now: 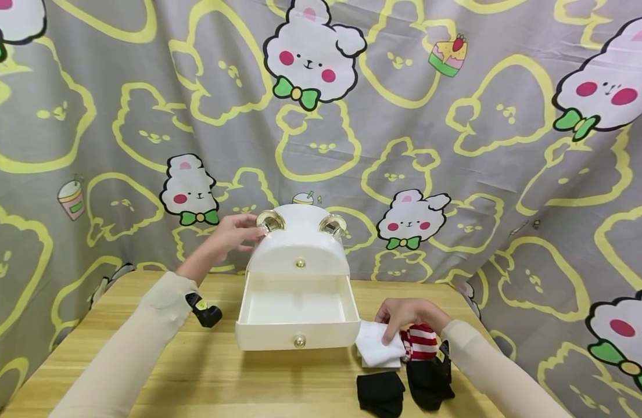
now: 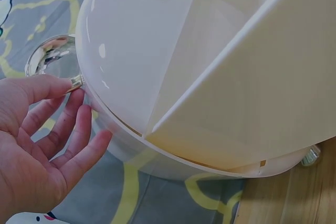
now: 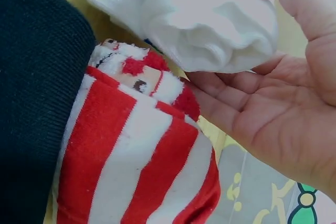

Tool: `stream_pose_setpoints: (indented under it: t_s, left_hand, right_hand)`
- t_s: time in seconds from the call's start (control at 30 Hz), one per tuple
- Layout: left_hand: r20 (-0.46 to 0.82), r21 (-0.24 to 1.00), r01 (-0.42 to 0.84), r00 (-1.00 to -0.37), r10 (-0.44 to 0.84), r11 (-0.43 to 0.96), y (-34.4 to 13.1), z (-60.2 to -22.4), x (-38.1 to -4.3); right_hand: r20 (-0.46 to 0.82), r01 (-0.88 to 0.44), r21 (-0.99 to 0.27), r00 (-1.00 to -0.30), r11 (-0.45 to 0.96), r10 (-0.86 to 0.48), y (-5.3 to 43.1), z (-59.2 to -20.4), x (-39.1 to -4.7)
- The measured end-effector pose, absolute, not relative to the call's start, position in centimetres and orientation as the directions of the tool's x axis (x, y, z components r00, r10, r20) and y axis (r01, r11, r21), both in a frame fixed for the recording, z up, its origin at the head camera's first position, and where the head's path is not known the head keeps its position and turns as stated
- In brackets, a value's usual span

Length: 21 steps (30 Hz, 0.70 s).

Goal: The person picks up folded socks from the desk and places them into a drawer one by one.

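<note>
Fabric (image 1: 372, 345), white and folded, lies at the lower right of the frame, just right of the pulled-out drawer (image 1: 300, 307) at the lower centre, and its long axis is hard to tell. Of the hands, the right hand (image 1: 408, 313) is nearer, holding it between thumb and fingers beside the striped bundle (image 1: 421, 342). Left of centre, the left hand (image 1: 232, 237) pinches the cabinet's gold ear (image 1: 267, 215), the drawer lying between the two hands.
</note>
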<state>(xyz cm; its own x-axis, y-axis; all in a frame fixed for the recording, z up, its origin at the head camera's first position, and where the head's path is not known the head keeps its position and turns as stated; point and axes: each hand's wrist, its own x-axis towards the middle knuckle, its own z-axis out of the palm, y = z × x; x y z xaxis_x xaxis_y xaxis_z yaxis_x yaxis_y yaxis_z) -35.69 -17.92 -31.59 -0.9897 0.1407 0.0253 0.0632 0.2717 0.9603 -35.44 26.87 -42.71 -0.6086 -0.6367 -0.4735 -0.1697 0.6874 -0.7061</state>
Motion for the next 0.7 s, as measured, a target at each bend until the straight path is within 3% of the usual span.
stream_pose_setpoints:
  t_s: [0.4, 0.7]
  left_hand:
    - [0.037, 0.959, 0.076, -0.989, 0.145, 0.272, -18.0, -31.6, -35.8]
    - [0.036, 0.958, 0.076, -0.989, 0.146, 0.278, -18.1, -31.8, -36.0]
  right_hand:
    - [-0.467, -0.098, -0.758, -0.608, 0.645, -0.642, 27.0, -42.5, -35.9]
    - [-0.422, -0.089, -0.795, -0.629, 0.6, -0.653, 28.8, -37.9, -36.9]
